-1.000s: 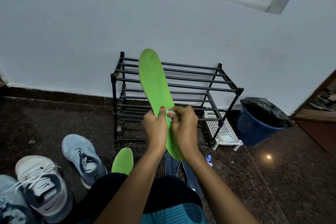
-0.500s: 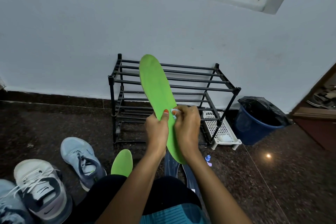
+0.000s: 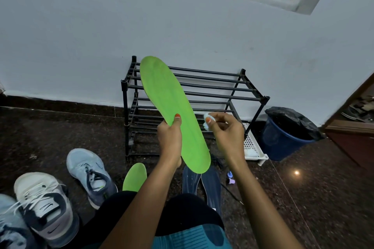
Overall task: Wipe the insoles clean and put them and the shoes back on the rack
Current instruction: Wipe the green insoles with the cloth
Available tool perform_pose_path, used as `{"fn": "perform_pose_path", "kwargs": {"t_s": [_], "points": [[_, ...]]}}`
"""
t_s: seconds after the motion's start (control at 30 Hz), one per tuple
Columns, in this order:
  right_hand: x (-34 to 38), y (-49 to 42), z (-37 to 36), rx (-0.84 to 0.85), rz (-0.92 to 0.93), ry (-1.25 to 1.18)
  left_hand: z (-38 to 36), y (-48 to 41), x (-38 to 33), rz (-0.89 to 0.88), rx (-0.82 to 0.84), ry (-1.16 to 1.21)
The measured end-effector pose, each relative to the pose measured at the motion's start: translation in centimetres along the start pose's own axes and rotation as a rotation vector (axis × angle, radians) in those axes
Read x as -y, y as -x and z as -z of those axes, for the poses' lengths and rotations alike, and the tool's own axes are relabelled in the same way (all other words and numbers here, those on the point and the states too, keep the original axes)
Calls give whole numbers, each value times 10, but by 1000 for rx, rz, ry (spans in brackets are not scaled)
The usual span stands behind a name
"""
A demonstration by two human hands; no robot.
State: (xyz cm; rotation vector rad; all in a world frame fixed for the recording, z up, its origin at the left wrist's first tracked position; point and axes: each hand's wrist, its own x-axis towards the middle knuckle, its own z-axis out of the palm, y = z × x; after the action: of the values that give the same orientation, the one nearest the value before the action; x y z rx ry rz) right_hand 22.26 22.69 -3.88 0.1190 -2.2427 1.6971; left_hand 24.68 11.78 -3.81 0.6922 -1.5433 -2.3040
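Our left hand (image 3: 170,137) grips a long green insole (image 3: 174,111) by one edge, thumb curled over its face, and holds it upright in front of the black rack (image 3: 222,87). Our right hand (image 3: 226,133) pinches a small white wad (image 3: 206,122) just beside the insole. The one-edge grip looks thin — a firm wipe could bend the insole or twist it loose onto the floor, among the shoes (image 3: 89,172).

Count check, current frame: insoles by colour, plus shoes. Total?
Green insoles: 2 (one in left hand, one on floor)
Dark insoles: 2 (on floor)
Shoes: 3 (one cut off at frame edge)
Total: 7
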Motion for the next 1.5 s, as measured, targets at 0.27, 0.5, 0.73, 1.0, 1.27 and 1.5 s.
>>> {"fn": "perform_pose_path", "kwargs": {"t_s": [0.27,0.5,0.73,1.0,1.27,1.5], "points": [[-6,12,-16,164,410,434,-3,-1,4,27,10,-38],[-6,20,-18,178,373,436,-2,-3,6,32,-16,-23],[-4,10,-26,75,295,359,-4,-2,10,-4,31,-93],[-2,19,-30,207,324,381,1,-2,8,-51,-33,-81],[-4,11,-29,117,278,305,-5,1,11,-95,9,-139],[-6,7,-31,121,282,376,-2,4,11,-89,-3,-150]]}}
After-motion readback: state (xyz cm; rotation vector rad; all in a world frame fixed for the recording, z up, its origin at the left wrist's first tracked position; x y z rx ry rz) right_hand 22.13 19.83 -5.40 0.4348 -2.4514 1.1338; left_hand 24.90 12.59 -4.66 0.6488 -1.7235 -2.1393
